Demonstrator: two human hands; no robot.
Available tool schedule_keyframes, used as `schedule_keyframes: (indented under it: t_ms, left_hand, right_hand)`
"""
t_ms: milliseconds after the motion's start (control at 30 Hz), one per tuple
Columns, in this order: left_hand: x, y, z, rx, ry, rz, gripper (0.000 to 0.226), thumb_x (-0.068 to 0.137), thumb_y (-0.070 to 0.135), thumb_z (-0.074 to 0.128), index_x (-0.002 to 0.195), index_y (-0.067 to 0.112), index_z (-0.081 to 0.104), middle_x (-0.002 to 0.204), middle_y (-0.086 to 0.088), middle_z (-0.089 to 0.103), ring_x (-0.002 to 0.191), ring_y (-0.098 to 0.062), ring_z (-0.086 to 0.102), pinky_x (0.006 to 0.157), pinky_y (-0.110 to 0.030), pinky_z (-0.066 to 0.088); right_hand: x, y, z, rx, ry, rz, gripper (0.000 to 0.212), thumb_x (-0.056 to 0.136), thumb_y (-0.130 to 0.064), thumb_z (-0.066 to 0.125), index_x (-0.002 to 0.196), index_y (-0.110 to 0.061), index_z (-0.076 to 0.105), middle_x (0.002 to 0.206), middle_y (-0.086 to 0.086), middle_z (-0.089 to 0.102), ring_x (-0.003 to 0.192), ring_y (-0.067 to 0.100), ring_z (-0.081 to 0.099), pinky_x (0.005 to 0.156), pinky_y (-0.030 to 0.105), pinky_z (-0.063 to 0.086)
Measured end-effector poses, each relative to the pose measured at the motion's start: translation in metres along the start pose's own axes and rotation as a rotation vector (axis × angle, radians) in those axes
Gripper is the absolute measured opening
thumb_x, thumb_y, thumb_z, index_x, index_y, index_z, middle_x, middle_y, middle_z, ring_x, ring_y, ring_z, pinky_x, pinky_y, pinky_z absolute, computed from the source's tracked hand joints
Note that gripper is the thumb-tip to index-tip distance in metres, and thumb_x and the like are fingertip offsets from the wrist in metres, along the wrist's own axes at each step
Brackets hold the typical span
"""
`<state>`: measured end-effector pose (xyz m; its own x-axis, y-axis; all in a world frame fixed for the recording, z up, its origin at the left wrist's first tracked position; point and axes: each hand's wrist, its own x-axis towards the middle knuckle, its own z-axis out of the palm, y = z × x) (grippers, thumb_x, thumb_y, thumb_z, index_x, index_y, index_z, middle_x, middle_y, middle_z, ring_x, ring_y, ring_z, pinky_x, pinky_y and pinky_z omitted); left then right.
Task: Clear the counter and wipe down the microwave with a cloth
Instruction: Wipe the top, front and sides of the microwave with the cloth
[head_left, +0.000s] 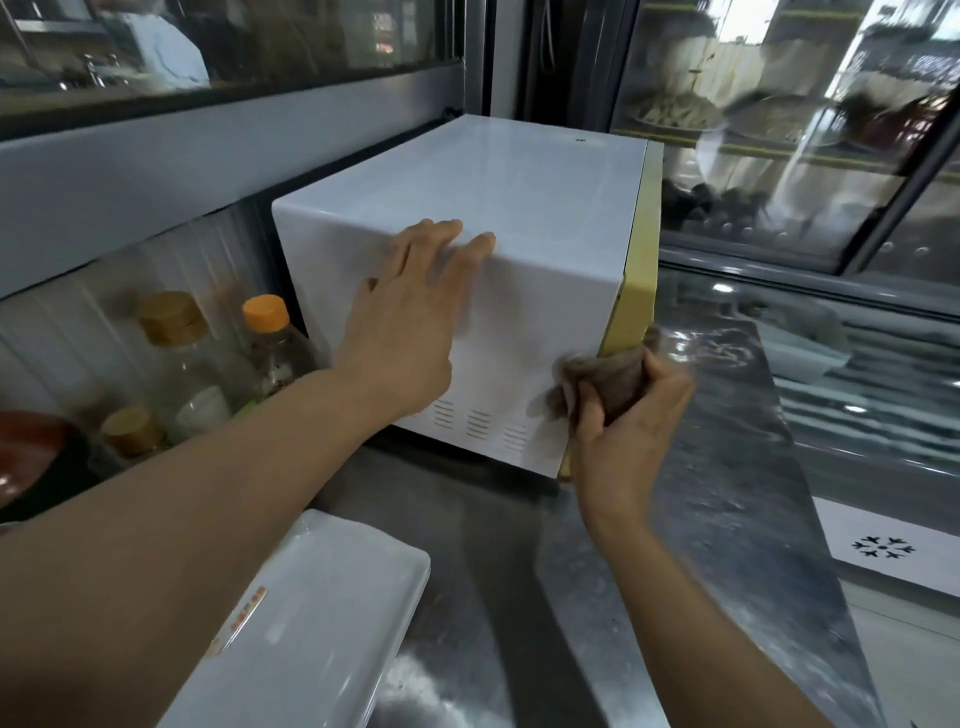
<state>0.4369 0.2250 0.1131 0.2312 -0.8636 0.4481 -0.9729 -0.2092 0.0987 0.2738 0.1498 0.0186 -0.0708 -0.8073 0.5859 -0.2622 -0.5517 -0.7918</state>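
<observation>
The left arm reaches in from the lower left, bare to the wrist, and the left hand (402, 332) lies flat with fingers straight and slightly spread, their tips bent over an upper edge. The right arm comes up from the lower right with its wrist bent, and the right hand (626, 421) is curled, thumb and fingers gripping a bunched cloth (605, 376). The hands are near each other, left higher than right.
</observation>
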Motion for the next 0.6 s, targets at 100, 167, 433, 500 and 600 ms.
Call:
schedule_keyframes:
  t_ms: [100,167,433,500,600]
  left_hand:
    - [0.000,0.002,0.005,0.014,0.062,-0.009,0.102,0.061,-0.004,0.066,0.143,0.028,0.015,0.149,-0.004,0.014,0.140,-0.027,0.009,0.091,-0.045,0.042]
    - [0.001,0.003,0.009,0.036,0.085,-0.004,0.102,0.059,-0.003,0.067,0.142,0.028,0.015,0.148,-0.005,0.016,0.138,-0.029,0.012,0.089,-0.044,0.043]
    - [0.002,0.006,0.012,0.087,0.082,-0.018,0.101,0.060,0.000,0.067,0.144,0.023,0.016,0.149,-0.010,0.016,0.138,-0.033,0.014,0.085,-0.042,0.044]
    - [0.002,0.006,0.012,0.098,0.080,-0.012,0.101,0.060,0.002,0.067,0.144,0.023,0.015,0.149,-0.010,0.016,0.138,-0.033,0.014,0.083,-0.041,0.045]
    - [0.002,0.006,0.013,0.105,0.075,-0.020,0.102,0.060,0.002,0.068,0.144,0.023,0.015,0.149,-0.010,0.016,0.137,-0.033,0.014,0.082,-0.041,0.045]
  right_hand:
    - [-0.028,0.025,-0.004,-0.064,-0.167,0.176,0.039,0.078,0.007,0.062,0.110,-0.004,0.043,0.114,0.009,0.039,0.097,0.008,0.041,0.090,0.024,0.040]
    - [-0.038,0.036,-0.004,-0.078,-0.181,0.175,0.039,0.076,0.013,0.060,0.108,-0.001,0.043,0.110,0.010,0.040,0.092,0.001,0.044,0.087,0.009,0.037]
    - [-0.052,0.067,-0.004,-0.169,-0.342,0.261,0.033,0.081,0.006,0.058,0.105,-0.005,0.038,0.113,0.010,0.037,0.079,0.000,0.045,0.079,0.028,0.046]
    - [-0.050,0.074,-0.005,-0.218,-0.362,0.273,0.032,0.081,-0.003,0.062,0.099,-0.012,0.036,0.108,0.008,0.041,0.084,0.016,0.048,0.077,0.039,0.046]
    - [-0.045,0.079,-0.009,-0.237,-0.403,0.252,0.030,0.080,-0.008,0.065,0.095,-0.012,0.040,0.098,0.011,0.054,0.086,0.028,0.055,0.075,0.042,0.047]
